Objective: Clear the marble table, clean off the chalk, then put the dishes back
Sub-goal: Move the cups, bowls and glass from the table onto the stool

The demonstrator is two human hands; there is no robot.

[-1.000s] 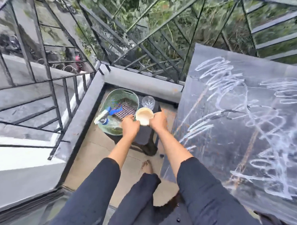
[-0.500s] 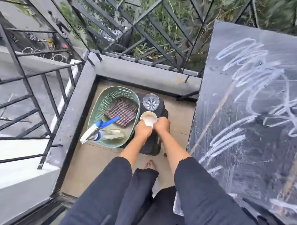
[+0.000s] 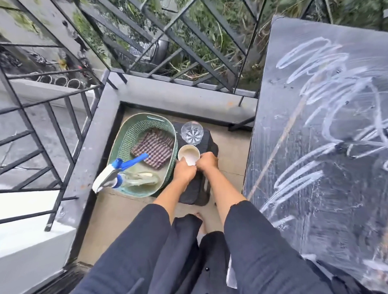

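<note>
A dark marble table (image 3: 314, 195) covered in white chalk scribbles fills the right side. On a low black stool (image 3: 198, 191) to its left stand a cut-glass tumbler (image 3: 192, 132) and a cream bowl (image 3: 188, 154). My left hand (image 3: 184, 170) and my right hand (image 3: 208, 162) both grip the near rim of the bowl, which rests on the stool just in front of the glass. A green plastic basket (image 3: 122, 148) beside the stool holds a checked cloth (image 3: 154, 147) and a spray bottle (image 3: 121, 174) with a blue nozzle.
Black metal railings (image 3: 57, 129) and a grey concrete kerb (image 3: 179, 95) close the balcony corner at the left and back. Tiled floor (image 3: 120, 217) shows in front of the basket. My bare foot (image 3: 202, 224) stands near the stool.
Both hands have lowered the bowl toward the stool, just in front of the glass. My view has shifted closer and further down.
</note>
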